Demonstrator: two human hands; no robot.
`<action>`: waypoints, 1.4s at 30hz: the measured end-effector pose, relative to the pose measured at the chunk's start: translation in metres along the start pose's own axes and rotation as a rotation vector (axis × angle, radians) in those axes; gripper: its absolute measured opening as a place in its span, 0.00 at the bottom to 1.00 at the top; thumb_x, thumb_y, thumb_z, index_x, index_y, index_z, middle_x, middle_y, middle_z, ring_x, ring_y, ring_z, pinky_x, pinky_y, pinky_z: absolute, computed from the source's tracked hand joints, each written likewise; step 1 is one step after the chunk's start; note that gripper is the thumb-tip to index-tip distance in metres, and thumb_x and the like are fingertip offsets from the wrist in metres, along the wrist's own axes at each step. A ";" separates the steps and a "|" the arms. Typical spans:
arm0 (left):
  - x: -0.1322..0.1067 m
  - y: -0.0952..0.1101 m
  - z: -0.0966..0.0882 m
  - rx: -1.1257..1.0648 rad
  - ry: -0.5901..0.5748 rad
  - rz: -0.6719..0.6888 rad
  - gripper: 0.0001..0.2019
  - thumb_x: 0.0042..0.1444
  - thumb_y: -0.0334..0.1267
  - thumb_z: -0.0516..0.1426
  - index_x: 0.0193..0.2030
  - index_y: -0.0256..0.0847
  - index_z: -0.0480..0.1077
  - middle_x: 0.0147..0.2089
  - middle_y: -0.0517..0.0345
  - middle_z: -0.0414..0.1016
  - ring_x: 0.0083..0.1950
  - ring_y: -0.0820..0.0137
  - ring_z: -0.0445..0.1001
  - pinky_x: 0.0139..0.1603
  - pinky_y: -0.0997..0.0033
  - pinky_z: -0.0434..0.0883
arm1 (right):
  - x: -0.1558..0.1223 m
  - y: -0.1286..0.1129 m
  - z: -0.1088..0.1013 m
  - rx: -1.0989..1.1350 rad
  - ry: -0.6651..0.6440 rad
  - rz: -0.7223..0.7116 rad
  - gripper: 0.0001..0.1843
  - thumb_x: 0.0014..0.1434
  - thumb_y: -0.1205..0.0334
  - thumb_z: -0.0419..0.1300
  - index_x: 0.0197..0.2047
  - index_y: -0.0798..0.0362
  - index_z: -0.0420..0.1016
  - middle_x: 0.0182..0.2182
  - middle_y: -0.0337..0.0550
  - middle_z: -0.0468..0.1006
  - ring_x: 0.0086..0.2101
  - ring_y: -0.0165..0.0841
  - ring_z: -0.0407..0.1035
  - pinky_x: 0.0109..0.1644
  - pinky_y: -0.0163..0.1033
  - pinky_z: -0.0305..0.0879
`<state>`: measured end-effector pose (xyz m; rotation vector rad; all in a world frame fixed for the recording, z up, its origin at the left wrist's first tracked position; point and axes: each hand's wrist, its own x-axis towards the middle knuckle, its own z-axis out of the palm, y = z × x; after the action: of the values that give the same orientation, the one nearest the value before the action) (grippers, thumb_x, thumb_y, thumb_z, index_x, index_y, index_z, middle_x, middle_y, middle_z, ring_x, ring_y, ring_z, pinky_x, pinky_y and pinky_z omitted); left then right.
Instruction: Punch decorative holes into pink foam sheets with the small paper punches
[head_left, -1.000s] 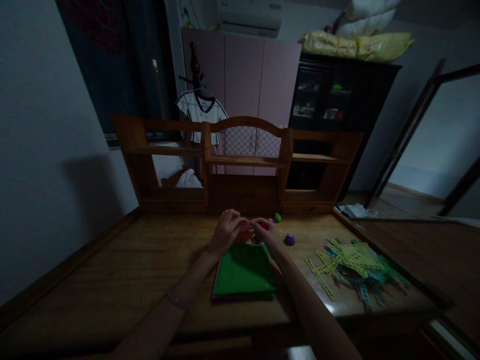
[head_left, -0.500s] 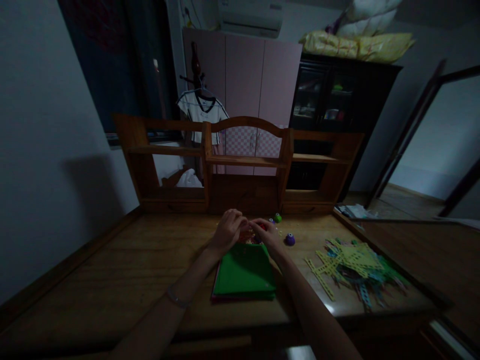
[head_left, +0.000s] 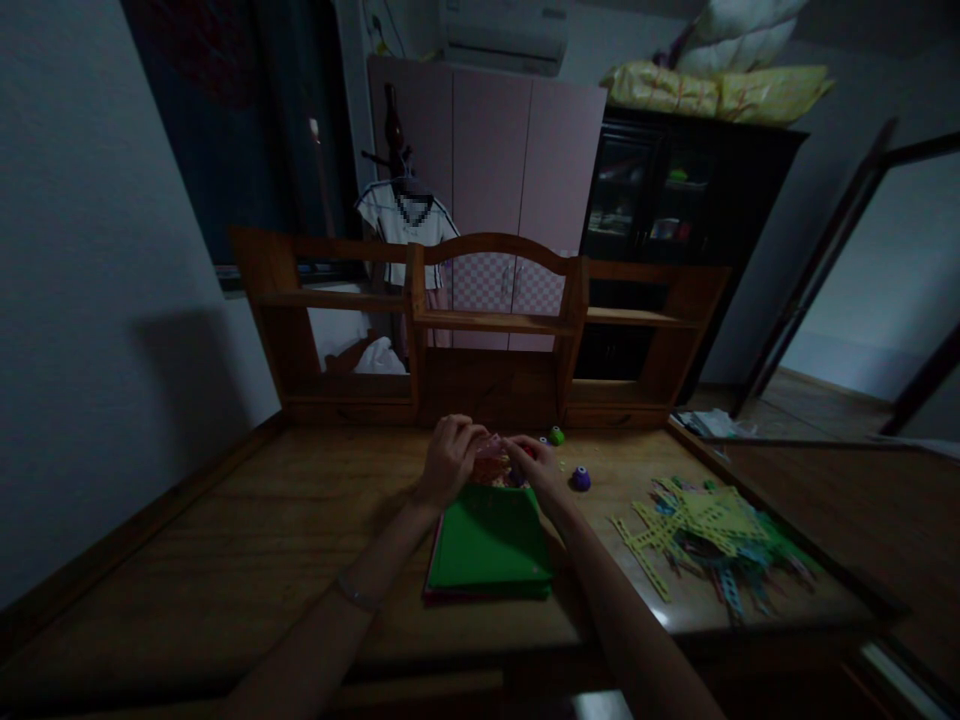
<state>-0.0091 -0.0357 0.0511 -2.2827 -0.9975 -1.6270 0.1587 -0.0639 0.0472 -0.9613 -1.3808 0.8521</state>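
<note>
Between my hands, at the far edge of a stack of green sheets (head_left: 491, 545), is a reddish see-through piece that looks like a plastic bag (head_left: 491, 462). My left hand (head_left: 450, 462) has its fingers closed on the left side of it. On the other side, my right hand (head_left: 537, 470) pinches at its upper right edge, fingertips pressed together. Small pale bits show under the bag; the dim light hides its contents. Just right of my right hand sits a purple ball-like toy with an eye (head_left: 580, 479), and a green one (head_left: 556, 436) stands farther back.
A pile of yellow, green and blue perforated plastic strips (head_left: 705, 525) covers the desk's right side. The wooden desk (head_left: 300, 530) has a raised edge, with a low wooden shelf unit (head_left: 491, 322) along its back.
My hands have drawn slightly apart at the fingertips, the left one moving a little left. More of the reddish see-through bag shows between them.
</note>
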 end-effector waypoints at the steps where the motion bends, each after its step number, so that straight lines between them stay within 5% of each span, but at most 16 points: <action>1: 0.000 -0.001 0.000 -0.004 0.016 -0.022 0.06 0.60 0.35 0.54 0.41 0.43 0.71 0.42 0.54 0.64 0.47 0.66 0.64 0.51 0.63 0.64 | 0.000 0.001 0.000 0.008 -0.005 0.006 0.19 0.53 0.46 0.60 0.34 0.56 0.77 0.21 0.36 0.67 0.19 0.25 0.57 0.20 0.30 0.52; 11: 0.003 -0.014 0.000 0.011 0.085 -0.198 0.14 0.62 0.39 0.50 0.51 0.45 0.71 0.43 0.52 0.67 0.48 0.65 0.66 0.51 0.62 0.63 | 0.004 0.010 -0.002 0.024 0.030 0.045 0.19 0.52 0.46 0.60 0.33 0.56 0.77 0.18 0.35 0.65 0.18 0.25 0.56 0.19 0.30 0.52; 18: 0.000 0.000 0.001 -0.015 -0.130 0.024 0.08 0.59 0.40 0.55 0.39 0.43 0.74 0.40 0.55 0.70 0.46 0.65 0.66 0.56 0.58 0.61 | 0.005 0.009 -0.003 -0.003 0.046 -0.007 0.18 0.53 0.48 0.60 0.34 0.55 0.78 0.23 0.39 0.73 0.22 0.27 0.62 0.24 0.31 0.57; 27: -0.003 -0.003 0.004 0.023 -0.125 0.077 0.07 0.59 0.33 0.53 0.31 0.42 0.70 0.38 0.56 0.70 0.45 0.67 0.67 0.61 0.53 0.57 | 0.007 0.012 -0.003 -0.018 0.055 -0.048 0.16 0.49 0.50 0.64 0.35 0.54 0.79 0.31 0.42 0.78 0.32 0.33 0.70 0.36 0.34 0.64; 38: -0.002 0.000 0.006 -0.014 -0.134 0.105 0.07 0.59 0.36 0.53 0.32 0.42 0.71 0.38 0.56 0.70 0.45 0.66 0.68 0.60 0.52 0.58 | 0.007 0.013 -0.003 -0.035 0.064 -0.069 0.16 0.50 0.49 0.63 0.33 0.55 0.78 0.28 0.41 0.77 0.30 0.33 0.69 0.35 0.35 0.64; 42: 0.000 0.012 -0.002 -0.015 -0.080 0.082 0.10 0.58 0.37 0.54 0.46 0.44 0.71 0.44 0.52 0.69 0.50 0.63 0.67 0.61 0.51 0.56 | 0.007 0.010 -0.004 -0.026 0.107 -0.073 0.17 0.50 0.48 0.62 0.34 0.54 0.78 0.30 0.42 0.78 0.31 0.33 0.70 0.35 0.34 0.63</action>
<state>-0.0033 -0.0454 0.0549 -2.3826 -0.8981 -1.5273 0.1635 -0.0540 0.0403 -0.9568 -1.3299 0.7190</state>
